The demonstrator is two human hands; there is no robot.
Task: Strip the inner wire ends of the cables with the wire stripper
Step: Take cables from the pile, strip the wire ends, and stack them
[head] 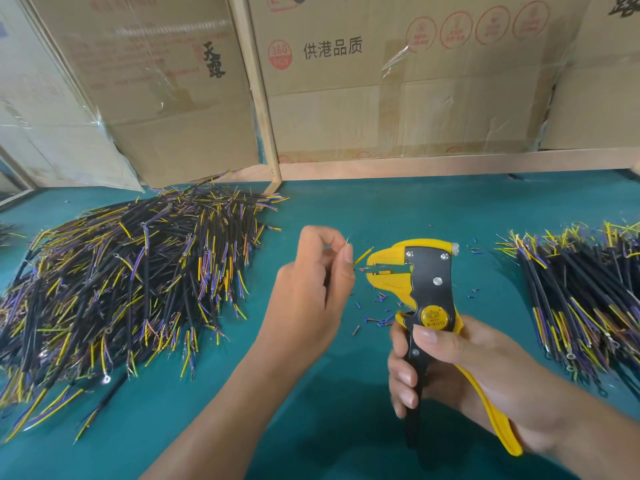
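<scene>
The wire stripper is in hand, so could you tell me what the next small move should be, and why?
Probably squeeze the handles. The right hand grips the wire stripper, and the left hand pinches a cable whose thin wire end seems to reach its mouth, while the yellow wire points clear.

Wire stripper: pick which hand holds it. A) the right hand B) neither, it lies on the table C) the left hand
A: the right hand grips the handles of the wire stripper, while the left hand pinches thin wire ends at its yellow nose.
</scene>
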